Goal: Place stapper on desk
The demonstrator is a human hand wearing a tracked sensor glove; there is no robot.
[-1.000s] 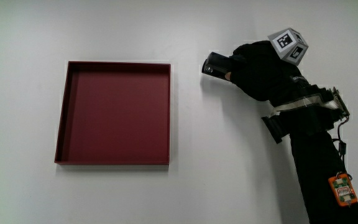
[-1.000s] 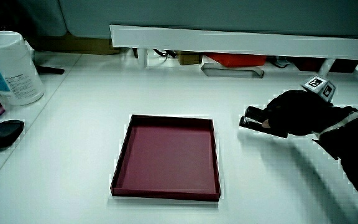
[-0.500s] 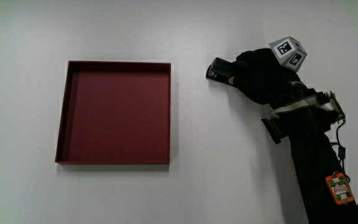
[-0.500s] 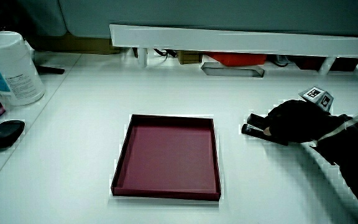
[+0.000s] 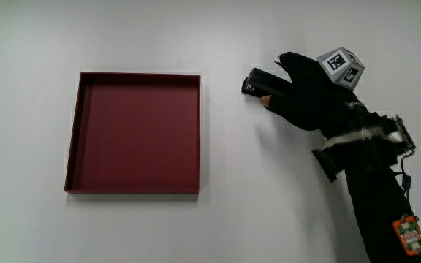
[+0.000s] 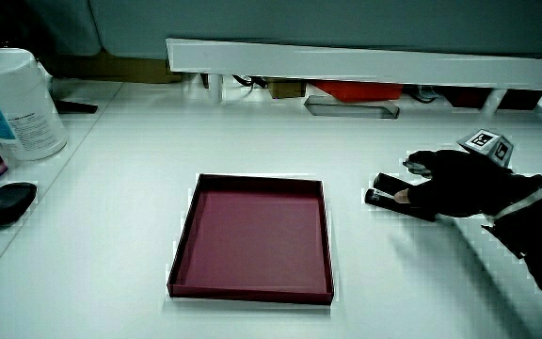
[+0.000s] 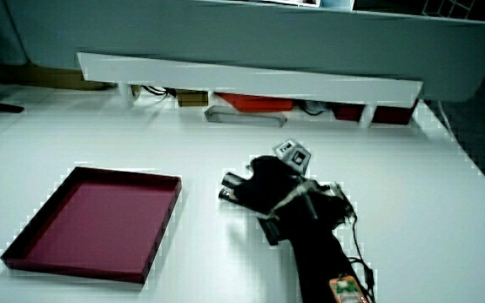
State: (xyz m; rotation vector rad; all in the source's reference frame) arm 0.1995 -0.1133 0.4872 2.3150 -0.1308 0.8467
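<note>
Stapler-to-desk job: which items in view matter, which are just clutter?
Job:
- stapler, lying on the table beside the tray
- hand, fingers spreading over the stapler

Lying about:
- red tray
- white canister
- black mouse

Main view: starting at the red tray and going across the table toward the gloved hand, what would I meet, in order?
Red tray → bare strip of table → black stapler lying on the table → hand, partly over the stapler's end.
</note>
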